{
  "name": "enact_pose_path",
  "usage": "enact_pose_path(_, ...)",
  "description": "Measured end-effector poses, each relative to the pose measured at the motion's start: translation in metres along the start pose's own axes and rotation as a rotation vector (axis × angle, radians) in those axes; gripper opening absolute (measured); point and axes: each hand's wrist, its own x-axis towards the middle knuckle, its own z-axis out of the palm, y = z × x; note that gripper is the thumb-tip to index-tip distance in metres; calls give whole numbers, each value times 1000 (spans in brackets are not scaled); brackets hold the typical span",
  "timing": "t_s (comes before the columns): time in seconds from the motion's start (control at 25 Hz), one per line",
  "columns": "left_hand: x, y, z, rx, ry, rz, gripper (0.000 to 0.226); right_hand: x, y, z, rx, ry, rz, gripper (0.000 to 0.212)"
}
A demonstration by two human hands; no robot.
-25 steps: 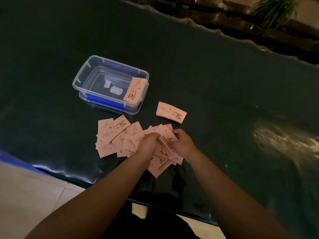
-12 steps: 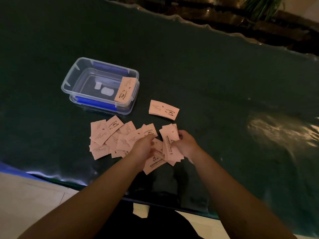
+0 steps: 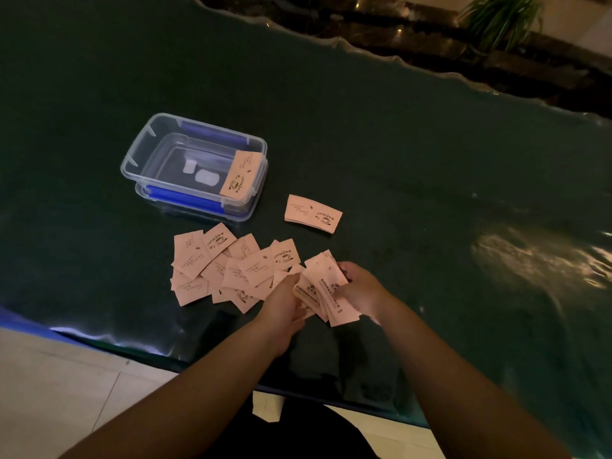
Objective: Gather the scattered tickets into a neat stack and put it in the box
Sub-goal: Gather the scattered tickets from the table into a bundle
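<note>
The clear plastic box (image 3: 185, 154) with blue clips stands open on the dark green tabletop (image 3: 397, 160); one pink coffee ticket (image 3: 240, 175) leans against its right inner wall. A small neat stack (image 3: 313, 213) lies just right of the box. Loose tickets (image 3: 228, 266) overlap near the front edge. The right hand (image 3: 359, 289) fingers grip a fanned bunch (image 3: 328, 289); the left hand (image 3: 284, 303) touches it, fingers closing on its edge.
</note>
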Motion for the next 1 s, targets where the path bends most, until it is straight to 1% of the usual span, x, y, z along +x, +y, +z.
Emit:
enact_pose_path(0.12, 3, 0, 1, -27, -25, -7, 25, -3, 1, 4, -8, -5, -28, 66)
enact_pose_path(0.2, 6, -3, 1, -17, -71, 0, 26, -4, 2, 8, -17, -4, -51, 64)
enact_pose_path(0.24, 7, -5, 1, -7, -98, 2, 30, -5, 3, 10, -18, -1, -63, 62)
enact_pose_path(0.32, 9, -9, 2, 12, -125, 10, 46, -7, 4, 15, -3, 22, -93, 57)
enact_pose_path(0.4, 9, -12, 2, 32, -140, 27, 53, -8, 6, 21, 20, 48, -115, 55)
enact_pose_path(0.52, 4, -23, -6, 109, -104, -1, 53, -8, 5, 23, -31, 58, -129, 61)
enact_pose_path(0.6, 1, -39, -17, 124, -49, -88, 59, -8, 1, 22, -125, 35, -172, 63)
enact_pose_path(0.64, 0, -47, -23, 83, -31, -131, 61, -8, -3, 22, -169, 13, -200, 64)
enact_pose_path(0.72, -1, -56, -34, -87, -8, -151, 55, -7, -12, 23, -274, -48, -259, 65)
enact_pose_path(0.8, 0, -57, -42, -229, 13, -90, 41, -7, -19, 27, -423, -116, -312, 65)
enact_pose_path(0.92, 3, -53, -45, -278, -7, -31, 31, -7, -23, 31, -606, -133, -331, 65)
enact_pose_path(1.0, 6, -49, -44, -266, -45, 0, 27, -8, -21, 33, -632, -123, -335, 66)
